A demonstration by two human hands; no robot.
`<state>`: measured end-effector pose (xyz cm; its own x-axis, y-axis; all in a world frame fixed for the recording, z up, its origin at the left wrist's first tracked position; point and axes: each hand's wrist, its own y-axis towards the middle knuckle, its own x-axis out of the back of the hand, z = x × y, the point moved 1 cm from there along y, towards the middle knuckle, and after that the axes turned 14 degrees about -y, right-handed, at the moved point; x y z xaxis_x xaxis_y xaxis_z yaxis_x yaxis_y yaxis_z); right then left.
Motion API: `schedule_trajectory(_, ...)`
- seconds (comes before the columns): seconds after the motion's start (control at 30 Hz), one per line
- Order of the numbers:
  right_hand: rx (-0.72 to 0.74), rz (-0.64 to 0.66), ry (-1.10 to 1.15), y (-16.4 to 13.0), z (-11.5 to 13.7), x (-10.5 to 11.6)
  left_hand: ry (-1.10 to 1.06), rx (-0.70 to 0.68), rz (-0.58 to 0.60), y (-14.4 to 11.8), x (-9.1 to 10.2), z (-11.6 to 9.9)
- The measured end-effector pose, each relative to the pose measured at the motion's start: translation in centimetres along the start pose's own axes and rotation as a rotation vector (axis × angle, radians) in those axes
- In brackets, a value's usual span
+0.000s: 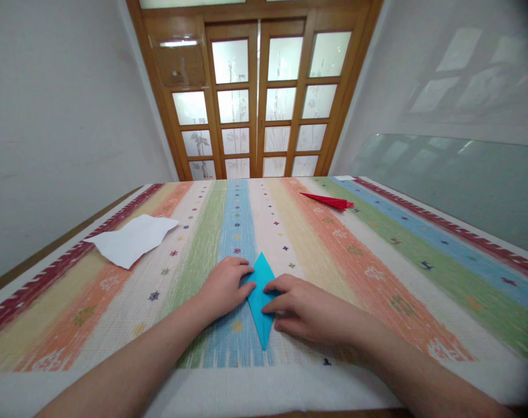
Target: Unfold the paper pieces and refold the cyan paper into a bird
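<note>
A blue sheet of origami paper (261, 290), folded into a long kite-like diamond with a crease down it, lies flat on the striped tablecloth, its points facing away from me and toward me. At its left edge rests my left hand (226, 287), thumb and forefinger apart with their tips touching the paper. My right hand (305, 307) comes in from the right, fingers spread and bent, some fingertips lying on the paper's right side. Neither hand visibly pinches or wraps round it. The undersides of the fingers are hidden.
Left on the table is a creased white sheet of paper (133, 239). A red folded paper piece (329, 201), long and pointed, lies at the far right. The patterned tablecloth (194, 244) covers the table; beyond it stand wooden doors with glass panes (255, 104).
</note>
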<state>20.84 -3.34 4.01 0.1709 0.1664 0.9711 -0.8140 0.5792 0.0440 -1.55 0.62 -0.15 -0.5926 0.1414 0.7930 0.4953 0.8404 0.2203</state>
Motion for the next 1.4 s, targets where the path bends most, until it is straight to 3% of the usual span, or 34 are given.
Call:
schedule_trajectory(0.47,-0.068,-0.12,-0.091,0.2,-1.2,-1.4,-0.141,0.042,-0.047,0.3,-0.6,0.4)
schedule_trajectory(0.83,-0.349,-0.288,-0.144,1.2,-3.3,-3.2,-0.163,0.08,-0.037,0.3,-0.7,0.3)
schedule_trajectory(1.2,-0.363,-0.271,-0.156,1.4,-3.5,-3.5,-0.195,0.082,-0.051,0.3,-0.7,0.4)
schedule_trajectory(1.4,-0.372,-0.319,-0.015,1.6,-4.6,-4.2,-0.176,0.085,-0.04,0.3,-0.7,0.3)
